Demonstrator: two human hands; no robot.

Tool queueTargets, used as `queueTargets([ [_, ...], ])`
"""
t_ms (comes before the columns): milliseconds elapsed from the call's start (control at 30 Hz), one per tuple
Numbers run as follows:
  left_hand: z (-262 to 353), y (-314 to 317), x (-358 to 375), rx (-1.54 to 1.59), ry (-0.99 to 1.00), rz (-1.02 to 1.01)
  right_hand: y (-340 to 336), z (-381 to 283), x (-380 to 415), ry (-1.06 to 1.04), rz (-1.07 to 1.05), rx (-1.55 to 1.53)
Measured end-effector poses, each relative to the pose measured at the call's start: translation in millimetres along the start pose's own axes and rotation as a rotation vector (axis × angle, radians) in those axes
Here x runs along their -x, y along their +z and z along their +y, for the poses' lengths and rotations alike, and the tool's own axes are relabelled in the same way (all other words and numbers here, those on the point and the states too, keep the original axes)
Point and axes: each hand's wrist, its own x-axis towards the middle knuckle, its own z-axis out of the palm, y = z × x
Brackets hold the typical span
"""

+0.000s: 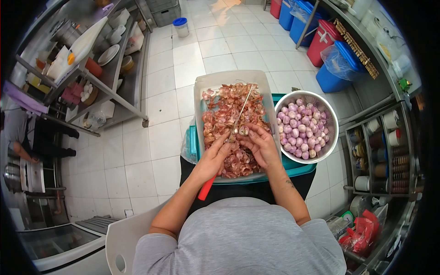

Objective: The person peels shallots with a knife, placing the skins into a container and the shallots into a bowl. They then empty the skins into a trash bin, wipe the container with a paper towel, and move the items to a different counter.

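Note:
Over a clear plastic bin point(199, 98) full of reddish-brown shallot skins point(229, 105), my two hands are close together. My left hand point(215, 155) is closed around a knife point(242, 108); its red handle point(207, 188) sticks out below the wrist, and the thin blade points away from me. Pinched in the fingertips of my right hand point(261, 145) is a small shallot point(243, 130), near the blade. The fingers partly cover the shallot. Right of the bin is a perforated metal colander point(332, 110) holding many peeled purple shallots point(302, 128).
Teal lids or trays point(293, 172) lie under the bin and colander. Metal shelving point(117, 87) with dishes stands left. Blue bins point(339, 68) and a red bin point(321, 43) line the right. A lidded bucket point(181, 28) sits on the floor. Another person point(27, 133) stands far left.

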Motion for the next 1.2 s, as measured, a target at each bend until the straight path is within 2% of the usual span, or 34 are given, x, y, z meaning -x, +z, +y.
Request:
queueTargets([
  [267, -3.7, -4.9, 8.7, 0.025, 0.030, -0.011, -1.6, -6.7, -1.6, -0.058, -0.030, -0.019],
  [467, -2.3, -4.9, 6.6, 0.157, 0.031, -0.099, -2.4, -5.7, -2.1, -0.037, -0.044, -0.024],
  [967, 2.2, -0.5, 4.6, 0.335, -0.064, -0.184, -0.1, 2.8, -3.5, -0.053, -0.043, -0.038],
  [1067, -2.0, -4.8, 4.8, 0.133, -0.051, -0.148, -3.2, 5.2, -3.6, -0.070, -0.007, -0.048],
  [1133, -12.0, -3.3, 2.0, -0.315, 0.306, 0.071, -4.5, 3.6, -4.5, -0.157, 0.058, -0.011],
  [1200, -15.6, -1.0, 7.0, -0.555, 0.408, 0.183, -6.8, -1.4, -5.3, -0.230, 0.124, 0.046],
])
